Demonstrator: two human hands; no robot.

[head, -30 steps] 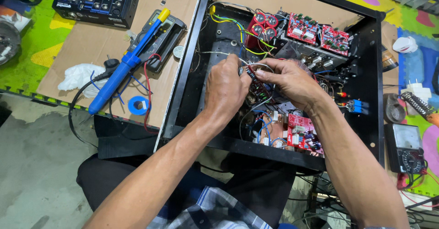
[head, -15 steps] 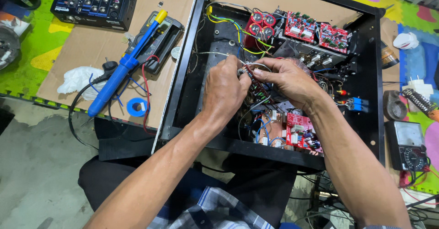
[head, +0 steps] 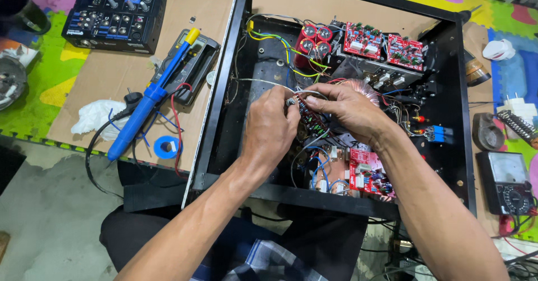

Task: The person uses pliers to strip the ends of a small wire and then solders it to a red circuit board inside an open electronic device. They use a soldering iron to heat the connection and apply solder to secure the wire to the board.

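Hands meet over the middle of an open black chassis (head: 224,101) that lies on a cardboard-covered surface (head: 112,73). The left hand (head: 272,127) is curled, its thumb and fingers pinched on a small dark circuit board (head: 311,121) and the thin grey wires (head: 263,82) leading to it. The right hand (head: 350,110) comes in from the other side, fingertips closed on the same board, so the part is braced between both and lifted just above the chassis floor, where its underside can be reached.

Around it the chassis is crowded: red capacitors (head: 312,38) and two red boards (head: 384,44) along the far wall, another red board (head: 370,174) near the front edge, a copper-coloured toroid partly hidden behind the right hand.

Tools lie just outside the left wall, near to hand: a blue soldering iron (head: 147,102) resting across a multimeter (head: 193,68), a blue tape roll (head: 167,147), a white rag (head: 98,118). A black audio mixer (head: 117,12) sits further back, and an analogue meter (head: 507,180) lies on the right.
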